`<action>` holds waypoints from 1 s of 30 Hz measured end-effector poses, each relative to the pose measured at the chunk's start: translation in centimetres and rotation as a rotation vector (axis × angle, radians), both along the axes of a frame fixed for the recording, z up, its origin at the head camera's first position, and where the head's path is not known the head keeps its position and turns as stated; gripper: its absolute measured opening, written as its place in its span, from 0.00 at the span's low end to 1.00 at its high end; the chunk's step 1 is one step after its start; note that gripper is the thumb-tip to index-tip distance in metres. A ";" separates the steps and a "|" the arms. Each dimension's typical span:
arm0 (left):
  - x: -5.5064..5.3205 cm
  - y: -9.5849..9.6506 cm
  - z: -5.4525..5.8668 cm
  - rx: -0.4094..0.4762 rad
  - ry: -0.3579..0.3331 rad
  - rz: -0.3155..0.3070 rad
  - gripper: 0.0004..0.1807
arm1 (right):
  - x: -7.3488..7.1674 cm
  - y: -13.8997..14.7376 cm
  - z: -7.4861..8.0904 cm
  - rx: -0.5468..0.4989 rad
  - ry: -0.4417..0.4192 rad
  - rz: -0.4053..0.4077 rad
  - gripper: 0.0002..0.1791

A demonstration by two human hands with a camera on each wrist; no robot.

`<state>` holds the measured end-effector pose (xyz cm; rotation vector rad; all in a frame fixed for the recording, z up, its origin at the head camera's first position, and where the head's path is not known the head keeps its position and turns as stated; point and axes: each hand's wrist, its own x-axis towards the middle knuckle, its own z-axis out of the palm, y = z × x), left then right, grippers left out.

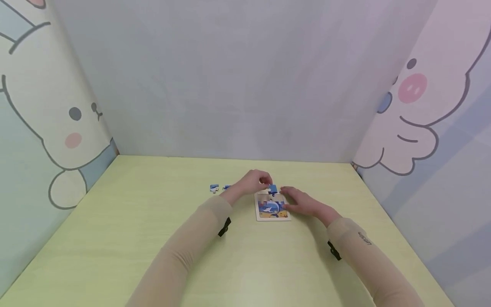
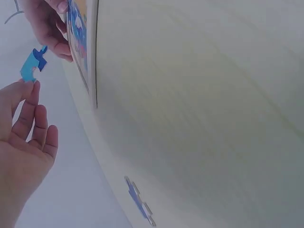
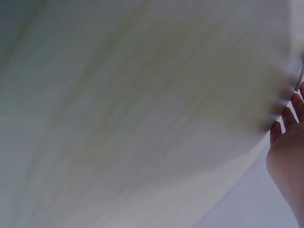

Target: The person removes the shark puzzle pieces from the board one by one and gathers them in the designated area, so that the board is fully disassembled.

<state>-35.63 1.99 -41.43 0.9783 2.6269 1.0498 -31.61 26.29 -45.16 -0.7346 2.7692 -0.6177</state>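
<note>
Jigsaw piece in blue hangs at the far side of the puzzle tray, pinched at one edge by thumb and forefinger of the left hand, seemingly to leave its tab free. The right hand, fingers loosely spread, touches the tray's right side, likely steadying it; both forearms angle inward.

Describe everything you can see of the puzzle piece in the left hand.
This puzzle piece is flat, light blue with a darker blue part, its edges notched and knobbed; the material is unclear. The left hand pinches its light-blue end, holding it raised near the far edge of the puzzle tray, apparently clear of it.
</note>
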 end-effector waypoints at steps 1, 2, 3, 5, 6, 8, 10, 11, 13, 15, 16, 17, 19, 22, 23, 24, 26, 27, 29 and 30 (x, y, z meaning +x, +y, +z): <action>-0.1 -0.2 0.1 0.003 0.000 0.001 0.06 | 0.0 0.0 0.0 0.001 0.000 0.000 0.35; -0.2 -0.4 0.1 0.008 -0.003 0.001 0.05 | 0.1 0.0 0.1 0.001 -0.003 -0.002 0.35; -0.2 -0.6 0.2 0.014 -0.009 0.000 0.05 | 0.1 0.0 0.1 0.003 -0.008 -0.007 0.36; -0.4 -1.0 0.4 0.016 -0.014 0.004 0.05 | 0.0 0.0 0.1 0.001 -0.013 -0.007 0.36; -0.5 -1.3 0.4 0.014 -0.011 0.007 0.05 | 0.0 0.0 0.1 -0.002 -0.017 -0.008 0.36; -0.7 -1.8 0.5 0.009 -0.005 0.009 0.05 | 0.0 0.0 0.2 -0.004 -0.030 -0.016 0.36; -0.9 -2.4 0.5 0.004 -0.006 0.017 0.05 | 0.1 0.0 0.2 -0.007 -0.034 -0.015 0.36; -1.1 -2.7 0.4 0.002 -0.005 0.021 0.05 | 0.1 -0.1 0.2 -0.007 -0.034 -0.016 0.36; -1.3 -3.3 0.3 -0.006 -0.010 0.036 0.05 | 0.1 -0.1 0.2 0.001 -0.024 -0.009 0.36; -1.5 -4.0 0.2 -0.014 -0.024 0.057 0.05 | 0.2 -0.1 0.2 0.003 -0.017 -0.004 0.36; -1.6 -4.3 0.1 -0.022 -0.028 0.066 0.05 | 0.2 -0.1 0.2 0.004 -0.013 -0.002 0.36; -1.7 -4.5 0.0 -0.029 -0.034 0.075 0.05 | 0.2 -0.1 0.2 0.005 -0.008 0.001 0.36; -1.8 -5.1 -0.2 -0.038 -0.055 0.090 0.05 | 0.3 0.0 0.2 0.004 -0.002 0.006 0.36; -1.9 -5.7 -0.6 -0.043 -0.084 0.101 0.05 | 0.4 0.0 0.3 -0.002 0.002 0.011 0.36; -2.0 -5.9 -0.8 -0.044 -0.091 0.103 0.05 | 0.4 0.0 0.3 -0.004 0.003 0.012 0.36; -2.1 -6.1 -0.9 -0.047 -0.095 0.105 0.04 | 0.4 0.1 0.3 -0.007 0.004 0.014 0.36; -2.2 -6.3 -1.2 -0.053 -0.105 0.110 0.05 | 0.4 0.1 0.3 -0.008 0.007 0.016 0.36; -2.2 -6.5 -1.3 -0.058 -0.110 0.113 0.05 | 0.4 0.1 0.2 -0.006 0.012 0.019 0.35; -2.3 -6.7 -1.5 -0.071 -0.117 0.121 0.05 | 0.3 0.1 0.1 -0.003 0.016 0.021 0.35; -2.3 -6.8 -1.6 -0.074 -0.124 0.123 0.05 | 0.3 0.1 0.1 0.000 0.019 0.021 0.35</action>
